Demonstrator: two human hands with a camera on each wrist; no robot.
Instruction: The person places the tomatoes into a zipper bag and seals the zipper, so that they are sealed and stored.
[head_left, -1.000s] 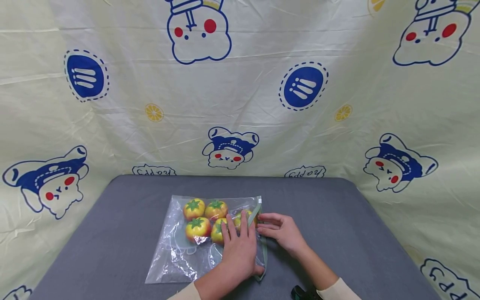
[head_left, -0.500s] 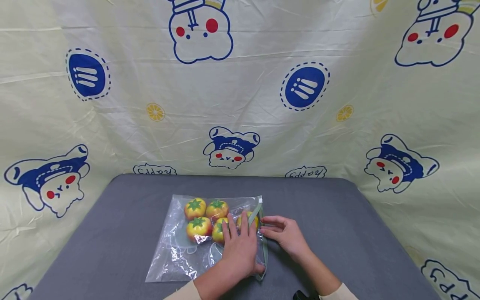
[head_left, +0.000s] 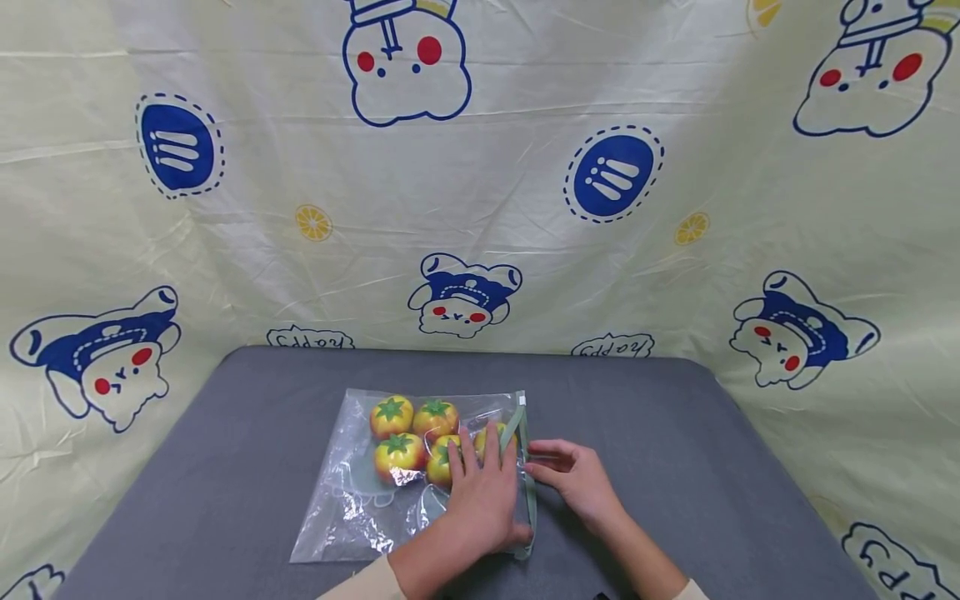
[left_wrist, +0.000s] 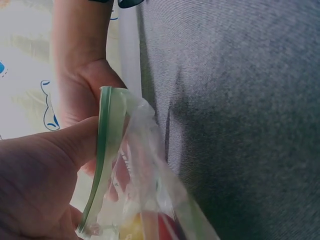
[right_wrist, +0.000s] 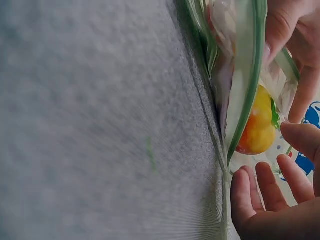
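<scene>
A clear zip bag with a pale green zip edge lies on the table, its mouth to the right. Inside are several yellow-and-red tomatoes with green leafy tops, among them a front-left tomato and one near the mouth. My left hand rests on the bag with its fingers spread, partly covering two tomatoes; in the left wrist view its thumb lies against the zip edge. Beside the bag's mouth, my right hand has bent fingers, with thumb and fingers apart and nothing between them.
A grey cloth covers the table. Behind it hangs a pale curtain with printed cartoon figures. A small dark object barely shows at the bottom edge by the right forearm.
My right hand has drawn slightly to the right, away from the bag's mouth. The left hand stays on the bag. The whole head view has shifted a little.
</scene>
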